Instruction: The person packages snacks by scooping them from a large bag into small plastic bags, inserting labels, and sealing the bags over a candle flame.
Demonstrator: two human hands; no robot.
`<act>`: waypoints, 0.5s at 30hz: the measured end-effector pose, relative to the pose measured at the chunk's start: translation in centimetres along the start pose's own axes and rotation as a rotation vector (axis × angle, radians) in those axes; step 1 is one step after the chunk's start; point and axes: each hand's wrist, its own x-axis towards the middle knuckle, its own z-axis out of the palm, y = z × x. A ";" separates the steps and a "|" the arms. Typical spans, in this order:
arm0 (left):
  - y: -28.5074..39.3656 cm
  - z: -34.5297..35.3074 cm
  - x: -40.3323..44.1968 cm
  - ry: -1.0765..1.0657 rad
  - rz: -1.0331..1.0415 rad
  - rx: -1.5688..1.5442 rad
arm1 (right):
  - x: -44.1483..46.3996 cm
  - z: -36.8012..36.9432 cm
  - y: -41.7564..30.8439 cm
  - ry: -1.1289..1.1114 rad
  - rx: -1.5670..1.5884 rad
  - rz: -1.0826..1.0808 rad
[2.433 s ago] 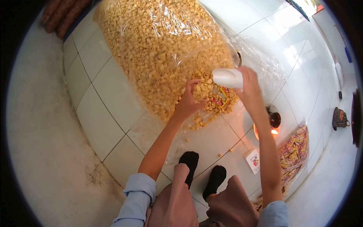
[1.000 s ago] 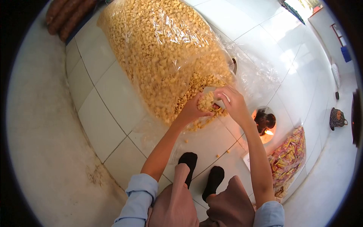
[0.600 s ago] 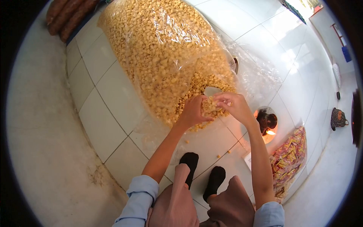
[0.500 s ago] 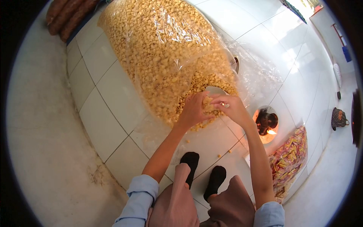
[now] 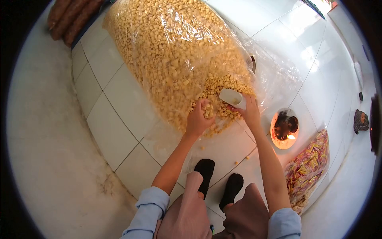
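A large clear plastic bag (image 5: 159, 51) full of yellow, ring-like puffed snacks lies on the floor, its mouth toward me. At that mouth my right hand (image 5: 250, 111) grips a white scoop (image 5: 231, 98) by its handle end, the scoop tilted over the loose snacks (image 5: 223, 81). Just to the left, my left hand (image 5: 199, 119) is closed around a small clear bag of snacks (image 5: 207, 110), its plastic hard to make out. A bit of red shows under the scoop, too small to name.
Right of my forearm, a small lit flame (image 5: 291, 137) burns on a sooty plate (image 5: 274, 135). A bag of red and yellow packets (image 5: 306, 167) lies beyond it. My socked feet (image 5: 205, 171) are near a few fallen snacks. Brown filled sacks (image 5: 71, 20) stand far left.
My right hand has left the small bag and taken hold of the scoop, which was lying behind the hands. My left hand keeps the small bag, slightly left and lower.
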 end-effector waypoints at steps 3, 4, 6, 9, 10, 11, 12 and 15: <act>-0.1 -0.1 0.1 0.013 0.029 0.016 | 0.5 -2.3 0.1 0.148 -0.137 -0.095; -0.1 -0.2 0.1 0.015 0.029 0.014 | 0.8 -2.8 0.3 0.187 -0.162 -0.123; -0.2 -0.1 0.1 -0.028 -0.036 -0.017 | 1.0 -2.8 0.7 0.159 -0.195 -0.146; -0.5 0.3 0.1 -0.032 -0.068 -0.010 | 0.7 -1.7 0.7 0.073 -0.207 -0.213; -0.6 0.4 0.0 -0.032 -0.068 -0.008 | 0.5 -1.0 0.4 0.016 -0.185 -0.260; -0.7 0.4 -0.1 0.008 -0.029 -0.008 | 0.4 -0.3 0.0 0.016 -0.182 -0.260; -0.7 0.3 -0.1 0.045 0.008 -0.007 | 0.3 0.5 -0.3 -0.002 -0.100 -0.251; -0.8 0.1 -0.1 0.065 -0.027 0.024 | 0.2 1.7 -0.1 -0.043 0.034 -0.214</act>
